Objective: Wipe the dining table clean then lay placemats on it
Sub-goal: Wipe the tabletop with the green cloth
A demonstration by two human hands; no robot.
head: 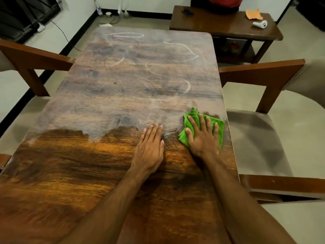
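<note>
The wooden dining table (98,166) fills the view. Its far two thirds are coated in a whitish dusty film with white curved streaks (186,50); the near part is dark, glossy wood. My right hand (202,136) presses flat on a folded green cloth (219,127) near the table's right edge, at the border between dusty and clean wood. My left hand (149,148) lies flat on the bare tabletop just left of it, fingers together, holding nothing. No placemats are in view.
Wooden chairs with pale seats stand at the left (35,59) and right (260,74) of the table. A dark side table (219,25) behind holds an orange cloth (253,14), a white controller (260,24) and a dark object (188,12). Cables lie on the floor at back left.
</note>
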